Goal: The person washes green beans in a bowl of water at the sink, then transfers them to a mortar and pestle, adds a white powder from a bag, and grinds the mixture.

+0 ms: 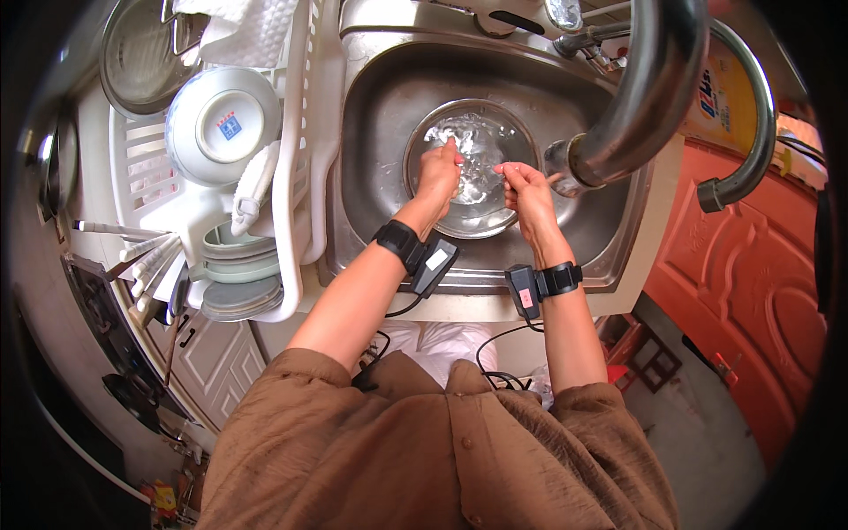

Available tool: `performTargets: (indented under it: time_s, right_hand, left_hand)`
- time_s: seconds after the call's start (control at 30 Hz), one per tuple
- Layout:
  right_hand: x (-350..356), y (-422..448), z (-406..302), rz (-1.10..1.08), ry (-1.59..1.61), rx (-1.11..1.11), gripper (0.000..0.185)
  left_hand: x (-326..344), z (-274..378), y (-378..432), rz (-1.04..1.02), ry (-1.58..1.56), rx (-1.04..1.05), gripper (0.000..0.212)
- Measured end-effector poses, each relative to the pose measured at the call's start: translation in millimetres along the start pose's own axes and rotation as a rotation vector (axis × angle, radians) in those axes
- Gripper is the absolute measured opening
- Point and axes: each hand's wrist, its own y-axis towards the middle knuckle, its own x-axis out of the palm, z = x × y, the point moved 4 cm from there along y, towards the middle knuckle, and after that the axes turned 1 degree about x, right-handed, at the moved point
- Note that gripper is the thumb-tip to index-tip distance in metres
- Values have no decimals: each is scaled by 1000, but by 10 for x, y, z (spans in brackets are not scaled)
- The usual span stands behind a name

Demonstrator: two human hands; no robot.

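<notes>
A round steel basin [478, 233] of rippling water stands in the stainless steel sink [377, 99]. Over the basin's left part is my left hand [440, 173], its thumb raised; whether its curled fingers hold anything cannot be told. My right hand [528, 192] is over the basin's right side, thumb and forefinger pinched together at what may be something tiny and pale. The two hands are apart. Each wrist wears a black strap with a small black device and a cable. What lies under the water is blurred by ripples and glare.
A thick steel faucet pipe [636, 112] arches over the sink's right side, with a thinner curved spout [762, 119] beyond. Left of the sink, a white plastic dish rack [291, 199] holds an upturned bowl [225, 126], stacked dishes [240, 265] and a glass lid [142, 59].
</notes>
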Motion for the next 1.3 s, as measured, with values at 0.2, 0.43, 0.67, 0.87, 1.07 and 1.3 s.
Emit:
performTargets:
  time_s: [0.2,0.43,0.67,0.87,1.07,1.3]
  right_hand:
    - [143,92,339,-55,-247,-122,15]
    - [661,491,824,-4,-311,-196,23]
    - [1074,153,424,-241,187,136,17]
    - [811,-64,208,-285,359,130,14]
    - [198,204,199,-22,211,-56,10]
    - [189,473,422,27,-206,-79,24]
  left_hand:
    - [-130,275,-351,-18,-252,61,48]
    - [-479,594,-733,45,-306,173,43]
    - [-634,611,-857,83,-376,145,33]
    - [-644,558,-861,48,-406,119,30]
    - [-574,514,-812,31,-416,86,29]
    - [-589,447,-796,27,-414,49,28]
